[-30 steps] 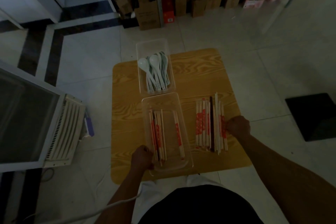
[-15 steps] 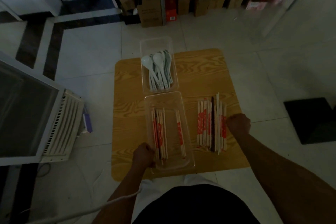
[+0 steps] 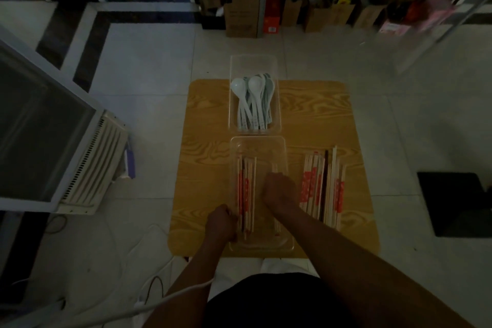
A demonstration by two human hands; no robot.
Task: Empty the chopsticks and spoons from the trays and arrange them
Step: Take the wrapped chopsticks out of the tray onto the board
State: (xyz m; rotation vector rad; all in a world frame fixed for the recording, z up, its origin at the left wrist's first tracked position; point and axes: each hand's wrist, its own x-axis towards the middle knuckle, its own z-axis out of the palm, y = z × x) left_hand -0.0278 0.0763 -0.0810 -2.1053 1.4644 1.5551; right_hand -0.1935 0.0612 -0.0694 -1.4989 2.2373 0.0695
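Two clear plastic trays stand in line on a small wooden table [image 3: 314, 114]. The far tray [image 3: 234, 104] holds several pale spoons [image 3: 254, 104]. The near tray [image 3: 288, 243] holds several paper-wrapped chopsticks [image 3: 246, 194] along its left side. My left hand [image 3: 221, 224] grips that tray's left rim near the front corner. My right hand [image 3: 279, 193] reaches into the near tray, fingers curled over a wrapped pair [image 3: 274, 168] at its right side. A row of wrapped chopsticks [image 3: 323, 186] lies on the table right of the tray.
A white appliance with a vent grille [image 3: 87, 165] stands on the floor to the left. A white cable [image 3: 149, 298] runs across the floor near my left arm. A dark mat [image 3: 458, 202] lies to the right. Shelves and cardboard boxes [image 3: 241, 16] line the back.
My right hand has left the chopstick row on the table and moved left into the near tray. My left hand stays on the tray's left rim.
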